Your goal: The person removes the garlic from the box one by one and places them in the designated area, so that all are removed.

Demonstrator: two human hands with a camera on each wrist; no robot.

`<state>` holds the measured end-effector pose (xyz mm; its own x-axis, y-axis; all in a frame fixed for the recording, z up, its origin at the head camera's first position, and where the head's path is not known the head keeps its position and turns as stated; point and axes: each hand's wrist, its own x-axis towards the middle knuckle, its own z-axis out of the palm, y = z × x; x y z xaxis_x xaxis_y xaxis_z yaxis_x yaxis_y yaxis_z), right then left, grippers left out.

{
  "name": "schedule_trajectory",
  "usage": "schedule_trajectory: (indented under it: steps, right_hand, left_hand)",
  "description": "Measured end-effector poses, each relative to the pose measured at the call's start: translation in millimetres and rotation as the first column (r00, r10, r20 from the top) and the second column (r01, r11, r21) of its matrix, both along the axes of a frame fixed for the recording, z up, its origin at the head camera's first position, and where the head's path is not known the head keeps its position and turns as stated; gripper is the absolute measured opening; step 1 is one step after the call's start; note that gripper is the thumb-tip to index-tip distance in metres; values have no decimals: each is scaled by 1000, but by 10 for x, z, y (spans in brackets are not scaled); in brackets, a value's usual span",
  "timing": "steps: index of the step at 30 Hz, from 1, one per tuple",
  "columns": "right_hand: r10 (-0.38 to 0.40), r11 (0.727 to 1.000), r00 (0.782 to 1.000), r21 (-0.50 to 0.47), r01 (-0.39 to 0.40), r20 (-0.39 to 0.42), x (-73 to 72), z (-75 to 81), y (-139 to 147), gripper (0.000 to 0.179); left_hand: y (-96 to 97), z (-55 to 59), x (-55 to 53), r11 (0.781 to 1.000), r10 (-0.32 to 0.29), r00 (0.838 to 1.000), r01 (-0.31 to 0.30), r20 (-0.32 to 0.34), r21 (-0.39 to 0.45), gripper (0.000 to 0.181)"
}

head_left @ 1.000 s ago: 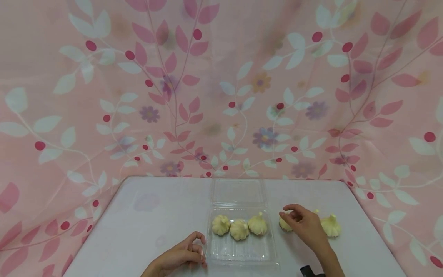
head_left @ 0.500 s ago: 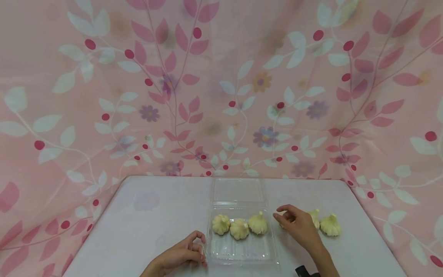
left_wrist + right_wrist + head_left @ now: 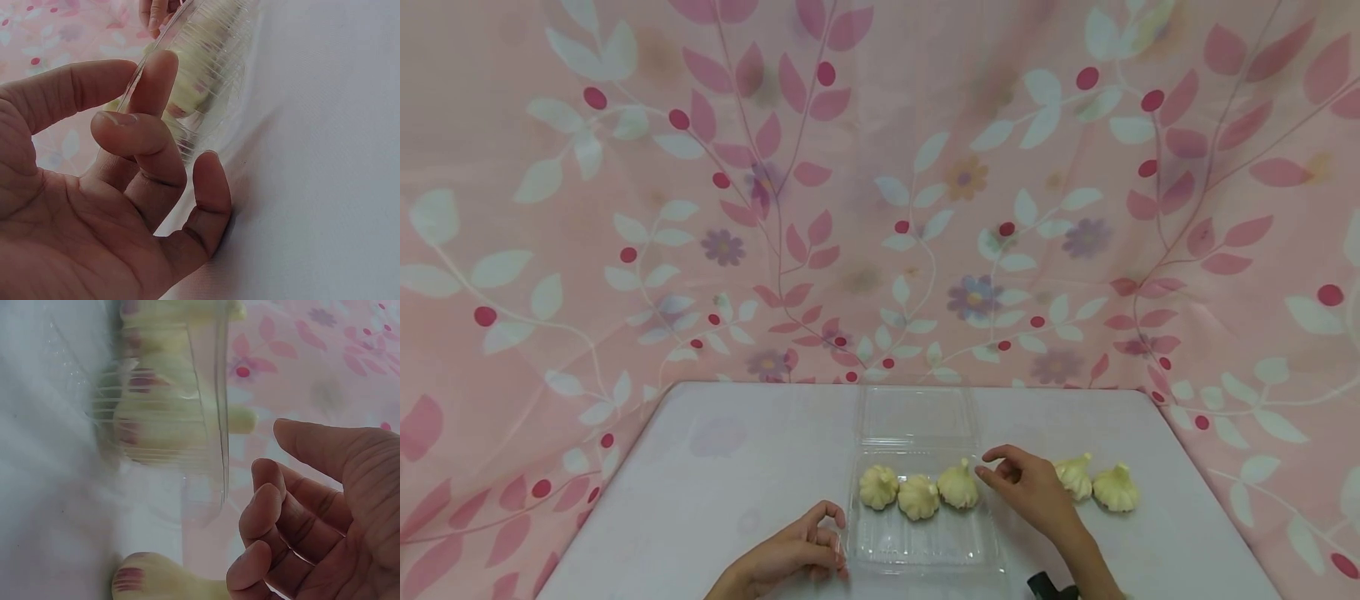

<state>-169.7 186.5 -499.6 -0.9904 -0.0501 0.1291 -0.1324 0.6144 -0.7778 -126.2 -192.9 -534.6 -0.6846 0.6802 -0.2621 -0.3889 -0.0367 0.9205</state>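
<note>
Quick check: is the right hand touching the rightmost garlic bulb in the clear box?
Apart. In the right wrist view, pink backdrop shows between the right hand and the garlic bulb.

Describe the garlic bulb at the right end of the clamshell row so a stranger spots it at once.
On the white table lies an open clear plastic clamshell. It holds a row of three garlic bulbs; take the right-end bulb, closest to the right hand. In the head view, its stem pokes up above it, unlike the middle bulb and left bulb.
</note>
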Motion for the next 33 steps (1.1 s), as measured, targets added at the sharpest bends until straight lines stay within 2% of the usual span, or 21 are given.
schedule_trajectory:
  steps: [18,33]
  right_hand:
    - [37,998,999,42,-38,23,-29,-22,-87,21]
    - [44,996,998,77,-47,37,-56,32,-164,20]
  left_hand:
    - [-5,12,4,999,23,1000,-23,5,-40,41]
    - [1,28,16,1000,14,1000,-14,-2,-24,40]
